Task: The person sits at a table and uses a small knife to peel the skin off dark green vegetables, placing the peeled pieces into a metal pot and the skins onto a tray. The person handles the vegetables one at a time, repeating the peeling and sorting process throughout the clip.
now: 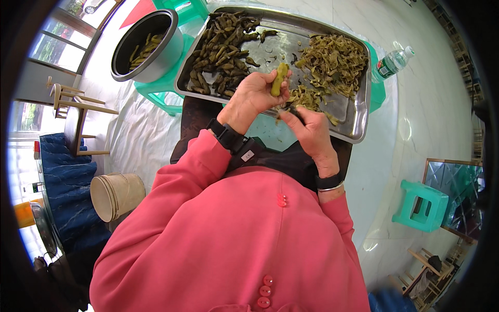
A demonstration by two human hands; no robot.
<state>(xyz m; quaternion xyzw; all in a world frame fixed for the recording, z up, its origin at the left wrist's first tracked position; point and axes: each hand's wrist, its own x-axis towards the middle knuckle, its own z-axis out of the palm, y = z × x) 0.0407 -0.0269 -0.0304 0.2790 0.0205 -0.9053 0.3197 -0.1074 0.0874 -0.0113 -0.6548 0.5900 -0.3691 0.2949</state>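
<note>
Upright in the fingers of my left hand [255, 93] is a peeled yellow-green vegetable [278, 80], long and soft-looking. My right hand [312, 130] is just below and to the right of it, apart from it, thumb and fingers pinched on a small scrap of peel [279, 117], partly blurred. Both hands are over the near edge of a steel tray [288, 23]. Dark, unpeeled vegetables [222, 50] are piled on the tray's left side. A large heap of peels [337, 62] covers the right side, with a smaller pile of fresher peels [306, 97] close to my right hand.
Left of the tray, a grey pot with a black inside [171, 46] holds peeled vegetables and stands on a green plastic stool [156, 93]. A plastic bottle [393, 64] is at the tray's right. A bucket [117, 195] and another green stool [423, 204] flank me.
</note>
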